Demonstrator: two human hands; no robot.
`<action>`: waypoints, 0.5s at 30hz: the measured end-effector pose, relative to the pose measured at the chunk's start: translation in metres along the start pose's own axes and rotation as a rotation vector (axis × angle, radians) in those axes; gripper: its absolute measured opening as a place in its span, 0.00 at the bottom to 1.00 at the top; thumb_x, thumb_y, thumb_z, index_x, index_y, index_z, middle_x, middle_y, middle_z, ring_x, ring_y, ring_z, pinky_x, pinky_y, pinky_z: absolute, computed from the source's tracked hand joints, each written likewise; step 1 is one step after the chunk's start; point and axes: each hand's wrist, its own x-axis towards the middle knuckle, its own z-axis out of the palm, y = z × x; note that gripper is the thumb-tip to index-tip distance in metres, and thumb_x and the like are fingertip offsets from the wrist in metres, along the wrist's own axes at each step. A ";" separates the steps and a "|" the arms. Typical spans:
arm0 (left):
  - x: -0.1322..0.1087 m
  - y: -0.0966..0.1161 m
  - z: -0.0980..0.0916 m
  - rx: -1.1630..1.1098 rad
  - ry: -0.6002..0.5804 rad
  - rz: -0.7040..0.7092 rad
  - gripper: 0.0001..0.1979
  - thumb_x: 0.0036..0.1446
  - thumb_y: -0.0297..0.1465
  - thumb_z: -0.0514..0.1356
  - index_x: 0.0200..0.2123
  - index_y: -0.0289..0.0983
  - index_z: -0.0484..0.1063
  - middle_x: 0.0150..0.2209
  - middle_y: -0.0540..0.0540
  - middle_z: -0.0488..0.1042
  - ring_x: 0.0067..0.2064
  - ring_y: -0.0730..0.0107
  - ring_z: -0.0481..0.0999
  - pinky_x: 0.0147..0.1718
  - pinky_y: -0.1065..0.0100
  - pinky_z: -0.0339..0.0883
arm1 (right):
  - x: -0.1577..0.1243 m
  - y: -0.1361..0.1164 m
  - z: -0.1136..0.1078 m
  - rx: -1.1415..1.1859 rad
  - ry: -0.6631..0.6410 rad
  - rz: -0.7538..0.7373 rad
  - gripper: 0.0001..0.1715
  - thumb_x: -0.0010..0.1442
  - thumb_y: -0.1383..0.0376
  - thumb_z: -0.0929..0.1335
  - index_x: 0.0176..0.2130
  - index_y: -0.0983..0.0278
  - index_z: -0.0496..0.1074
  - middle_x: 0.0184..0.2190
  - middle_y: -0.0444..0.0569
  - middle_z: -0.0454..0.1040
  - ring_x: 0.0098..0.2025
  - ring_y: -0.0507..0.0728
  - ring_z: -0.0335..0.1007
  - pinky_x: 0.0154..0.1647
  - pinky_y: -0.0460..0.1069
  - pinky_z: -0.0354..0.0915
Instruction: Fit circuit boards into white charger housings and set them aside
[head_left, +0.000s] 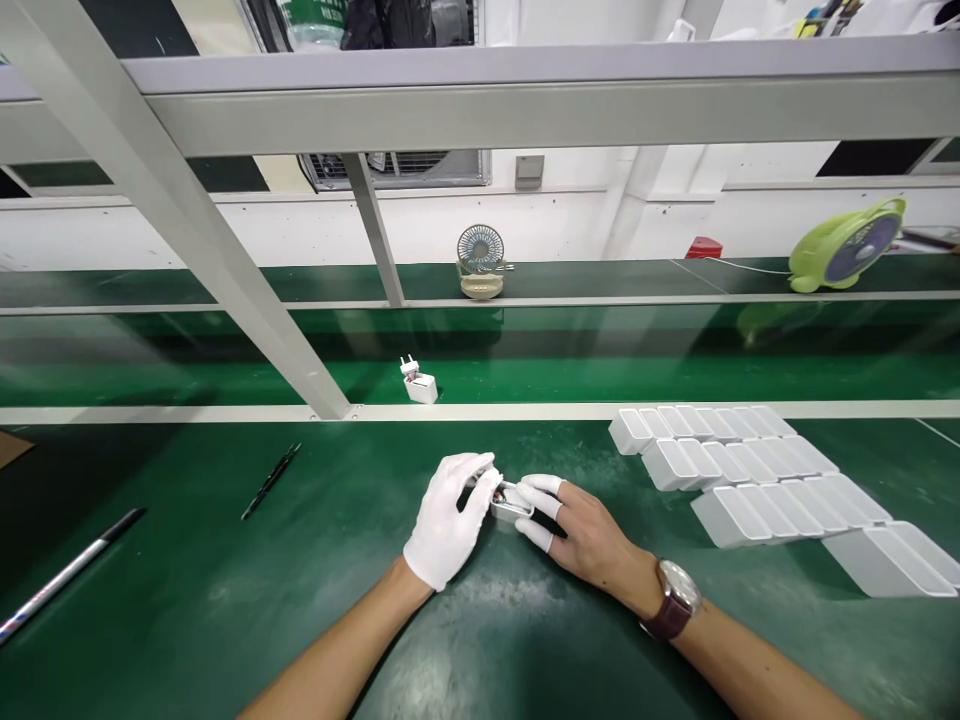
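My left hand [451, 515], in a white glove, is closed with thumb and fingers at the left end of a small white charger housing [511, 510]. Something small and reddish shows inside the housing; the glove hides most of it. White finger cots cover several fingertips of my right hand [574, 520], which press on the housing's right side and steady it just above the green bench. Beyond both hands, a similar white housing with a two-pin plug [419, 382] stands on the green strip behind the metal rail.
Rows of white plastic cases [795, 505] stand at the right. A black pen [271, 481] and a silver rod [67, 575] lie at the left. A slanted metal post [225, 250] crosses the left side. Behind are a small fan [481, 260] and a green fan [847, 245].
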 end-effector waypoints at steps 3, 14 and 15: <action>0.000 0.000 0.000 0.011 -0.006 0.009 0.13 0.67 0.33 0.58 0.53 0.42 0.73 0.49 0.45 0.74 0.53 0.64 0.74 0.54 0.58 0.71 | 0.000 -0.001 0.000 -0.006 -0.004 0.000 0.28 0.66 0.64 0.69 0.63 0.57 0.62 0.53 0.56 0.73 0.51 0.61 0.74 0.50 0.57 0.76; -0.003 -0.001 0.000 0.004 -0.011 0.016 0.12 0.67 0.33 0.57 0.52 0.42 0.72 0.49 0.44 0.74 0.52 0.63 0.74 0.54 0.56 0.71 | 0.002 -0.003 -0.002 0.055 0.053 0.027 0.21 0.64 0.65 0.71 0.56 0.61 0.68 0.50 0.56 0.74 0.50 0.60 0.75 0.50 0.56 0.75; -0.003 -0.001 0.000 0.004 -0.010 0.022 0.12 0.67 0.33 0.57 0.53 0.42 0.72 0.49 0.44 0.74 0.52 0.63 0.74 0.54 0.56 0.71 | 0.004 -0.004 -0.002 0.078 0.048 0.035 0.20 0.65 0.65 0.70 0.55 0.61 0.68 0.49 0.55 0.74 0.50 0.60 0.75 0.50 0.56 0.75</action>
